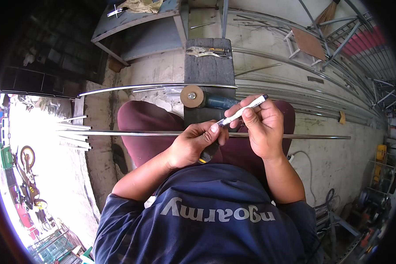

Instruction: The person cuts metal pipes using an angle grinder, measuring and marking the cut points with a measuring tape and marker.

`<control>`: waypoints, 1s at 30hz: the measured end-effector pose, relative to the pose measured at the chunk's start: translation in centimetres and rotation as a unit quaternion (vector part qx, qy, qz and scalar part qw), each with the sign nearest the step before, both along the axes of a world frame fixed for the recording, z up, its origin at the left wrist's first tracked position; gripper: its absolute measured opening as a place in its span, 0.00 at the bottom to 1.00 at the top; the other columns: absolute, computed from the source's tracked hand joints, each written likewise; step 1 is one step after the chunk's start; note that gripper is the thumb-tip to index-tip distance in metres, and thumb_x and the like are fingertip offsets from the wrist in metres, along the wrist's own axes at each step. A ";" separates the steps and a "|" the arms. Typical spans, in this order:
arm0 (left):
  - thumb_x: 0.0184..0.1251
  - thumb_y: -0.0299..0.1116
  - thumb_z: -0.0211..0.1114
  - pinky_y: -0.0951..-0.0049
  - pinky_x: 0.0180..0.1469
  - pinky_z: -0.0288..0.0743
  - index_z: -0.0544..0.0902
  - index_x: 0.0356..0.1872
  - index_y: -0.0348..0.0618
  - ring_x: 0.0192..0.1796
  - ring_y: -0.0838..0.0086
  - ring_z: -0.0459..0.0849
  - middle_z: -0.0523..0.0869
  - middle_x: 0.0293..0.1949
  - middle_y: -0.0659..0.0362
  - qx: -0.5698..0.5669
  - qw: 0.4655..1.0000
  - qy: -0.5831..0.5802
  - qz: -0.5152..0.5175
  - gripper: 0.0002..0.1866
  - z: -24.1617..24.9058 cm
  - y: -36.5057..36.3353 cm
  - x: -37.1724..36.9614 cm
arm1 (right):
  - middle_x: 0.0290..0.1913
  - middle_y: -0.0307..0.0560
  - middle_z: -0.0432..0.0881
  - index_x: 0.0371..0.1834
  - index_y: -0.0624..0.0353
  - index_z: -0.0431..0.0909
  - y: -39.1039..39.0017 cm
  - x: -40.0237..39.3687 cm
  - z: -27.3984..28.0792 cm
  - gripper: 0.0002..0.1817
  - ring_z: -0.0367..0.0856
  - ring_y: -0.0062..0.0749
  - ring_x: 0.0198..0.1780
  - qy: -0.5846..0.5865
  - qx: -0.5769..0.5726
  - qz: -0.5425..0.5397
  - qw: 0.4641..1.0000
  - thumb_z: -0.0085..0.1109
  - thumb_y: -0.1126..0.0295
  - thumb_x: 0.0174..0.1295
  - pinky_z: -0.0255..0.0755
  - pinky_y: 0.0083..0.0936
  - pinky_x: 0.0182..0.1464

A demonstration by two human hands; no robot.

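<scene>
"right hand [266,132] first: what did it hold?"

"it pinched a white marker [246,111] above my lap, thumb against fingers, while my left hand [193,143] pinched the marker's other end."

"and beneath the left?"

"a dark object [209,154] with a yellow edge; i couldn't tell if i gripped it."

"what ran across your thighs [149,119]?"

"a long shiny tube [154,133]."

"and beyond?"

"a grinder [215,101] lay on the dark bench [209,72], its tan disc [192,96] toward my left. pliers [201,51] lay farther out."
</scene>
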State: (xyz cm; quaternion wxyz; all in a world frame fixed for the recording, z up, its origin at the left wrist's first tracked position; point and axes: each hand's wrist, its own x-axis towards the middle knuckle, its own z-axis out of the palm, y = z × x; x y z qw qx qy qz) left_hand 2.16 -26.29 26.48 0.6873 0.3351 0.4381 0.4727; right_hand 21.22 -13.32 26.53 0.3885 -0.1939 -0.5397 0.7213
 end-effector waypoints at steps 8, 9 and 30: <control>0.97 0.46 0.55 0.72 0.58 0.73 0.87 0.45 0.38 0.51 0.77 0.77 0.82 0.49 0.61 0.028 0.997 0.066 0.041 0.23 0.3 -0.1 0.0 | 0.49 0.61 0.95 0.59 0.65 0.79 -0.5 -0.2 0.4 0.11 0.91 0.28 0.42 -0.002 -0.019 -0.017 1.000 0.65 0.69 0.86 0.86 0.28 0.49; 0.97 0.45 0.56 0.71 0.58 0.73 0.87 0.45 0.37 0.52 0.76 0.78 0.82 0.49 0.60 0.028 0.995 0.084 0.048 0.22 0.6 0.1 0.0 | 0.49 0.61 0.95 0.60 0.65 0.80 -0.5 -0.3 0.2 0.11 0.91 0.28 0.41 -0.001 -0.012 -0.026 1.000 0.65 0.69 0.86 0.87 0.28 0.48; 0.89 0.35 0.69 0.63 0.48 0.84 0.88 0.49 0.35 0.48 0.70 0.86 0.84 0.55 0.53 0.054 0.957 0.266 0.101 0.11 2.6 -0.8 -1.4 | 0.43 0.46 0.76 0.59 0.58 0.87 2.1 0.5 3.6 0.17 0.80 0.43 0.45 -0.306 0.641 -0.018 0.703 0.66 0.75 0.68 0.76 0.41 0.49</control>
